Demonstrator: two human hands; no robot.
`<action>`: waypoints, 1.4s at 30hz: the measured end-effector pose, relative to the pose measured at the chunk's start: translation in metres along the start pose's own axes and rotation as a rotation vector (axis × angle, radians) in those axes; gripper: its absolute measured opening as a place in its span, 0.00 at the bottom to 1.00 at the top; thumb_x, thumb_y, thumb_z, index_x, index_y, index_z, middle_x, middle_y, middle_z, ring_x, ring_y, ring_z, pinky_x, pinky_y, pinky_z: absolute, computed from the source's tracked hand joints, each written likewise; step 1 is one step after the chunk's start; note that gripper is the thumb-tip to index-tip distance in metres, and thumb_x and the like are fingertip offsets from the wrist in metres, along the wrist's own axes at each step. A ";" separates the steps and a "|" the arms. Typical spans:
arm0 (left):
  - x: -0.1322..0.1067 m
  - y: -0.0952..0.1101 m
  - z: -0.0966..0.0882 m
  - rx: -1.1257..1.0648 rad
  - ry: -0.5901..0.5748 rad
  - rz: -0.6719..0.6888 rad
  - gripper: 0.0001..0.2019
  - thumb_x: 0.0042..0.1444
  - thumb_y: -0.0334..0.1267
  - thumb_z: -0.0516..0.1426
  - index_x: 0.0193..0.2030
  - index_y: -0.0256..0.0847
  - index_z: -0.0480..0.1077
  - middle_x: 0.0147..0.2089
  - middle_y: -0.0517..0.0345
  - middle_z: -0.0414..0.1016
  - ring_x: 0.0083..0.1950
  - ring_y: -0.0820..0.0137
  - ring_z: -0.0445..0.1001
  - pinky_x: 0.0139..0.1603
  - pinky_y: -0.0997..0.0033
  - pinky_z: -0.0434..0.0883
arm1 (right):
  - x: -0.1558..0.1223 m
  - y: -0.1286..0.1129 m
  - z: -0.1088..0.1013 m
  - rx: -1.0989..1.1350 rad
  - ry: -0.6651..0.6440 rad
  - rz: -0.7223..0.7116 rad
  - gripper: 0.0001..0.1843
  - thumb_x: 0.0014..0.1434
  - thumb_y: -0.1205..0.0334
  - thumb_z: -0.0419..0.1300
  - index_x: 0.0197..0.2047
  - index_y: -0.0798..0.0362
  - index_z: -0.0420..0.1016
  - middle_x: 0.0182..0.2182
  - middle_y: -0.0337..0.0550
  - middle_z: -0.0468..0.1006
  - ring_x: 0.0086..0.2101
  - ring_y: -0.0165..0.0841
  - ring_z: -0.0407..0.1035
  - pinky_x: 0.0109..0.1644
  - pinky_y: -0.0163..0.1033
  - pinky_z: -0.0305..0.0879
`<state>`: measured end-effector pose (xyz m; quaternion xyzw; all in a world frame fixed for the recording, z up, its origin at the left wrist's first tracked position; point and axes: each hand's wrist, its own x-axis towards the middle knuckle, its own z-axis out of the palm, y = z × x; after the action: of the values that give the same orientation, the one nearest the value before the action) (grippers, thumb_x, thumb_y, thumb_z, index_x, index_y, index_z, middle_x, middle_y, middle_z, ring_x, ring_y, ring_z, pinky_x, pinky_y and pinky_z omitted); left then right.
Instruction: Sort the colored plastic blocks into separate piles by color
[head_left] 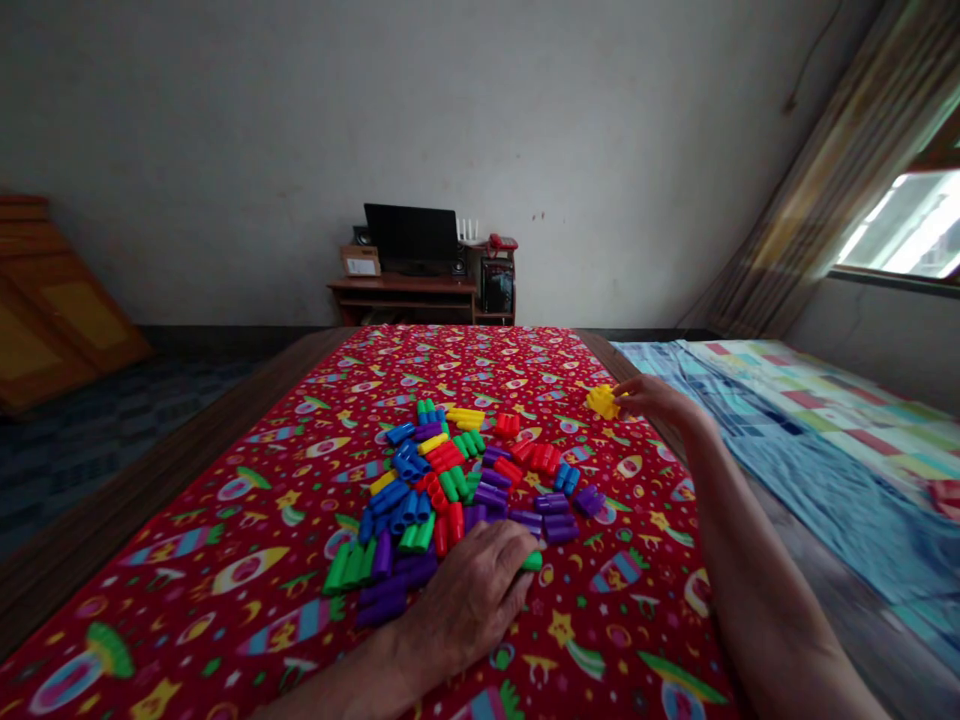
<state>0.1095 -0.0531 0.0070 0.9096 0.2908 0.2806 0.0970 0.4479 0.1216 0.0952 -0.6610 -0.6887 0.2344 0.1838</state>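
Note:
A heap of plastic building blocks (450,490) in blue, green, red, purple and yellow lies in the middle of a table covered by a red rocket-print cloth (247,540). My left hand (472,595) rests palm-down at the near edge of the heap, fingers curled over a green block (532,562). My right hand (652,398) reaches to the far right of the cloth, its fingers pinching a yellow block (604,402) that sits apart from the heap.
The table's dark wooden edge (112,510) shows on the left. A patchwork bedspread (817,430) lies to the right under a curtained window. A desk with a monitor (412,238) stands against the back wall. A wooden cabinet leans at far left.

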 end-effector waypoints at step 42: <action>0.020 -0.005 -0.035 0.075 0.184 -0.035 0.14 0.64 0.27 0.48 0.52 0.42 0.68 0.60 0.48 0.67 0.59 0.66 0.69 0.59 0.65 0.70 | -0.011 -0.103 0.123 -0.081 0.156 -0.653 0.16 0.63 0.62 0.54 0.51 0.52 0.79 0.43 0.48 0.82 0.39 0.35 0.76 0.43 0.34 0.64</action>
<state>0.1007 -0.0369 0.0429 0.8777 0.3247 0.3500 0.0406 0.2946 0.0994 0.0526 -0.4283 -0.8566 0.0842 0.2751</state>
